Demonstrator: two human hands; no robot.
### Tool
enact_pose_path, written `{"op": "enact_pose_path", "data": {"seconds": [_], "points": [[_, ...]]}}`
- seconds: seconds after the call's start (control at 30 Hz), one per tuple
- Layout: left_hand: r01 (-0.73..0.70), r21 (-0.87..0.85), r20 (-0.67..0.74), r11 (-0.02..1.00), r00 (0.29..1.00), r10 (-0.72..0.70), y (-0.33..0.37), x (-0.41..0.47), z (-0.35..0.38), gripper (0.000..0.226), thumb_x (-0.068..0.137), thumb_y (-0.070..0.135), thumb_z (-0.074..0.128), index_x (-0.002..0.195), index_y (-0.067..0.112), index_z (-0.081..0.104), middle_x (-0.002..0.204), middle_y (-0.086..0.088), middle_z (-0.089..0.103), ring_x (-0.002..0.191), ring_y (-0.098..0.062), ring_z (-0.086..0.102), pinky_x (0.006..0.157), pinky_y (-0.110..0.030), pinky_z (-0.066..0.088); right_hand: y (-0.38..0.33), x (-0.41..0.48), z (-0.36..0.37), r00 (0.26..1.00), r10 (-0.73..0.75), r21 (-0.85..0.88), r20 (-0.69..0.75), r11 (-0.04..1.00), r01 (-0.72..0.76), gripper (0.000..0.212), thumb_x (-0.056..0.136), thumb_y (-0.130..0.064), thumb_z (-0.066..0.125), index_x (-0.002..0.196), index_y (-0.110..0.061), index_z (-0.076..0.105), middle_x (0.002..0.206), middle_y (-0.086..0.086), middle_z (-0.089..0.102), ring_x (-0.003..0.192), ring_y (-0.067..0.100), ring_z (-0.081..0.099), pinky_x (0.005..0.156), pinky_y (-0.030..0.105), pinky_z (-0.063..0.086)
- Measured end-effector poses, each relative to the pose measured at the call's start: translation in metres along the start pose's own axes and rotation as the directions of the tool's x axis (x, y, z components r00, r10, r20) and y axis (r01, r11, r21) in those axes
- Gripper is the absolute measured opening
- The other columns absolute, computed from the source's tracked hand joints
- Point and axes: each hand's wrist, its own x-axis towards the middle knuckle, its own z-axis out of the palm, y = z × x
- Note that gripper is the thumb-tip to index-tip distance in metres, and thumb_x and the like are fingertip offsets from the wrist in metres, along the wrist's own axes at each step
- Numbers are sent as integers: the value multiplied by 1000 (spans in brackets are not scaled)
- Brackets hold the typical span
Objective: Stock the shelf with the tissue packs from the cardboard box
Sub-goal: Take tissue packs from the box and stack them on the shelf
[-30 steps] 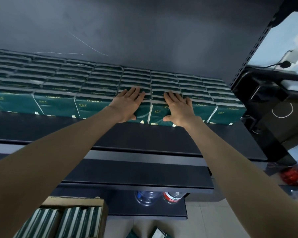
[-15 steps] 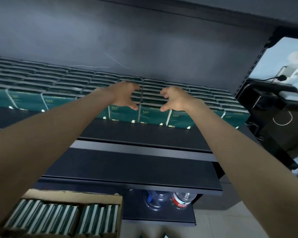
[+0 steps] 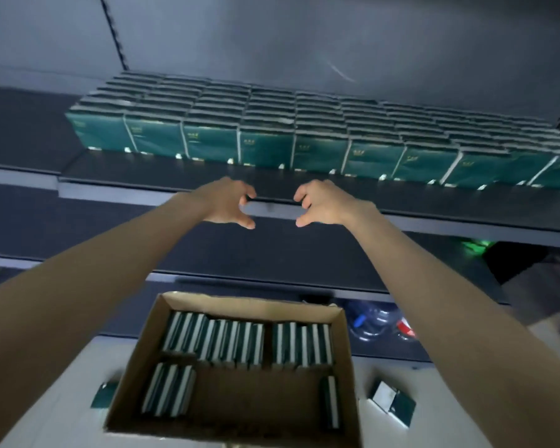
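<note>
Both my hands hang empty with fingers curled and spread, left hand [image 3: 228,203] and right hand [image 3: 322,203] a little apart, above the near cardboard box [image 3: 136,360]. Tissue packs in the box [image 3: 236,345] stand on edge along its far side, with a few nearer. Beyond my hands, stocked tissue packs [image 3: 265,143] line the shelf [image 3: 175,169]. One loose pack [image 3: 393,403] lies right of the box.

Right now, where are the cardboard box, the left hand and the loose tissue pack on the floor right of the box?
cardboard box [image 3: 136,367]: head view, left wall.
left hand [image 3: 228,203]: head view, back of hand.
loose tissue pack [image 3: 393,403]: head view, top face.
</note>
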Motion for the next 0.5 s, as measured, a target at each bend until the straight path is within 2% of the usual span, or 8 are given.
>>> {"op": "enact_pose_path", "data": {"seconds": [0.13,0.2,0.3,0.37,0.5], "points": [[93,-77,80,993,993,-87,-74,-40,49,72,80,39,73,140,14,43,128,-6,58,115,-26,55,97,-39,44,-47,6,56,994,26,-162,-102,986,-43,40,90,-11,64,128,-11,53,137,13,36,102,35,57,81,40,49],[147,-126,98,981,986,-135,-104,-56,75,71,80,39,73,140,14,43,129,-7,58,117,-26,54,98,-40,44,-64,6,76,989,32,-188,-141,980,-59,37,91,-11,61,127,-12,54,146,16,25,104,37,58,84,42,50],[236,-191,114,953,970,-217,-138,-77,114,68,82,37,72,139,13,45,129,-7,58,117,-27,55,98,-39,44,-79,3,105,979,51,-161,-198,983,-84,41,91,-13,61,131,-13,50,158,13,8,121,37,49,92,44,46],[293,-222,126,930,955,-270,-156,-90,137,64,82,36,72,137,15,48,127,-7,60,114,-26,56,96,-37,45,-86,2,134,983,-11,-178,-182,984,-21,41,92,-15,60,132,-14,49,159,8,11,127,33,45,95,44,45],[359,-246,154,901,932,-329,-184,-112,186,53,82,36,71,129,21,53,124,-6,62,109,-27,59,94,-41,48,-99,8,203,998,-54,-79,32,995,57,42,93,-19,60,134,-15,50,146,6,39,123,26,50,96,38,45]]}}
